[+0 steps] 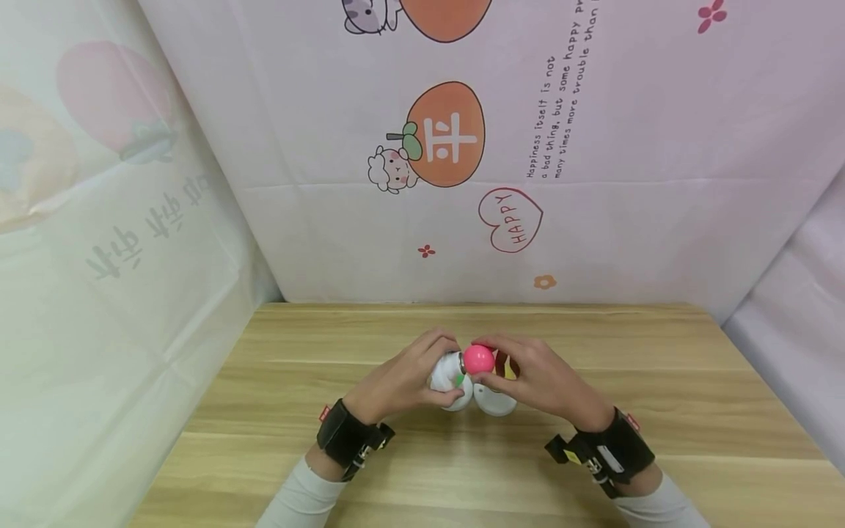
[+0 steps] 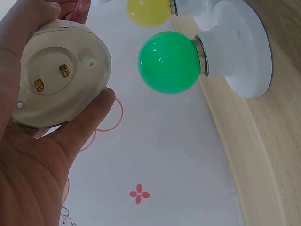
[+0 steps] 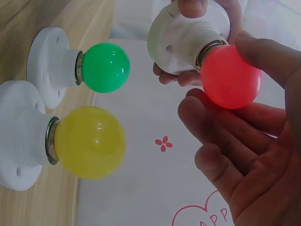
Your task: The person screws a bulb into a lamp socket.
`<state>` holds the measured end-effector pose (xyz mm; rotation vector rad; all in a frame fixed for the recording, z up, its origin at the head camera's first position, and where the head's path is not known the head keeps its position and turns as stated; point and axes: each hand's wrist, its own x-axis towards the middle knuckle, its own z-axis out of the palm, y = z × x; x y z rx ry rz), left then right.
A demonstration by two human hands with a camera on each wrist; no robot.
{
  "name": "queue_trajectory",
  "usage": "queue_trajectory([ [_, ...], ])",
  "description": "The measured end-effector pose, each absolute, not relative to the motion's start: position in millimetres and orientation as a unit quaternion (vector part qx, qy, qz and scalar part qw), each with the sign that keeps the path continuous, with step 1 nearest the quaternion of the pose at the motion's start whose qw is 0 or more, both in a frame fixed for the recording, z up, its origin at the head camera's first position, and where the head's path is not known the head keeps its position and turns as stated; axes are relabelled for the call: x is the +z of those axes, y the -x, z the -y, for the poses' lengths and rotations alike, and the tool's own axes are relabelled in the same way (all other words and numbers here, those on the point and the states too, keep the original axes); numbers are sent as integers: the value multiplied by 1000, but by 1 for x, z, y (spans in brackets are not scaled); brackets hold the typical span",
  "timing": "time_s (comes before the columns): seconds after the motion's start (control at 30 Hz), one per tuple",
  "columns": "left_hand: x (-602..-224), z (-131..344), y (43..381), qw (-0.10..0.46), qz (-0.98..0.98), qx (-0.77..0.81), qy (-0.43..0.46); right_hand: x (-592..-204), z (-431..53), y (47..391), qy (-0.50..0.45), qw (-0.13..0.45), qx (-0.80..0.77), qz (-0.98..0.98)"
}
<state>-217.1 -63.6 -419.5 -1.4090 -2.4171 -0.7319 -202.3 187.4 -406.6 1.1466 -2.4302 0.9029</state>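
Above the table, my left hand (image 1: 404, 375) grips a white round lamp holder (image 3: 173, 38) by its rim. Its underside, with two brass terminals, faces the left wrist camera. A pink-red light bulb (image 3: 231, 77) sits at the holder's socket, with a little of the metal cap showing. My right hand (image 1: 543, 375) pinches this bulb between thumb and fingers. Just below the hands, two more white lamp holders stand on the table, one with a green bulb (image 2: 169, 62) and one with a yellow bulb (image 3: 90, 142). In the head view my hands partly cover both.
The wooden table (image 1: 264, 440) carries the two standing lamps close together near its middle. Behind it hangs a white printed cloth (image 1: 330, 235), with another cloth (image 1: 99, 330) along the left side. Each wrist wears a black strap with a camera.
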Motion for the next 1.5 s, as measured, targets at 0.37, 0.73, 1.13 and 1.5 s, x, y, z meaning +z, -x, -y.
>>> queue_trajectory([
  [0.37, -419, 63, 217, 118, 835, -252, 476, -407, -186, 203, -440, 166, 334, 817],
  [0.73, -419, 69, 217, 112, 831, -260, 480, -407, -179, 198, -448, 168, 334, 812],
  [1.13, -419, 76, 217, 108, 826, -256, 491, -403, -174, 191, -430, 155, 338, 823],
  [1.5, -419, 73, 215, 103, 830, -253, 487, -405, -179, 192, -421, 147, 331, 832],
])
